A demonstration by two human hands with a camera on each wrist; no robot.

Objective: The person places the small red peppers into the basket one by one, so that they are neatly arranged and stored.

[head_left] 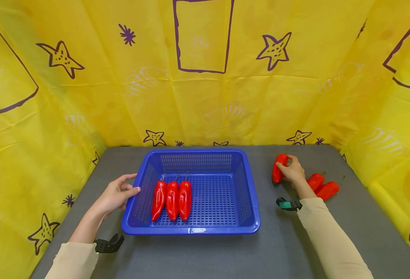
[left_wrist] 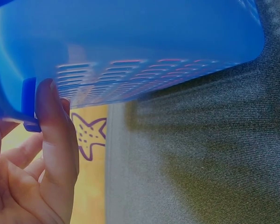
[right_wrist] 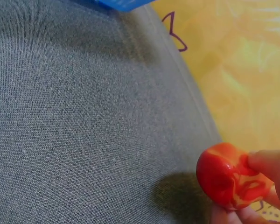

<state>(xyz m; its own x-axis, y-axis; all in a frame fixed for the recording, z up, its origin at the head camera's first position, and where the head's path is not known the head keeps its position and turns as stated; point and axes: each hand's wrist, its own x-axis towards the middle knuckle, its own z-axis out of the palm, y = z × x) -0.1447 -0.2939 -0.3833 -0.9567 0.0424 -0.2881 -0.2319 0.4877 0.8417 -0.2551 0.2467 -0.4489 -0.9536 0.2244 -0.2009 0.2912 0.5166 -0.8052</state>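
Note:
A blue plastic basket (head_left: pixel 191 230) with slotted walls sits on the grey table, and three red peppers (head_left: pixel 172 201) lie side by side in its left half, stems toward the back. My left hand (head_left: pixel 116 195) grips the basket's left rim, thumb on one side and fingers on the other; the left wrist view shows the same hand (left_wrist: pixel 46 163) at the rim. Right of the basket, my right hand (head_left: pixel 293 170) pinches another red pepper (head_left: pixel 279 168) between thumb and fingers. In the right wrist view that pepper (right_wrist: pixel 224 177) shows end-on, its shadow on the cloth below.
Two more red peppers (head_left: pixel 327 190) lie on the table just right of my right wrist, partly behind it. The grey table (head_left: pixel 198 255) is bordered at the back and sides by a yellow curtain (head_left: pixel 205 108) with starfish drawings.

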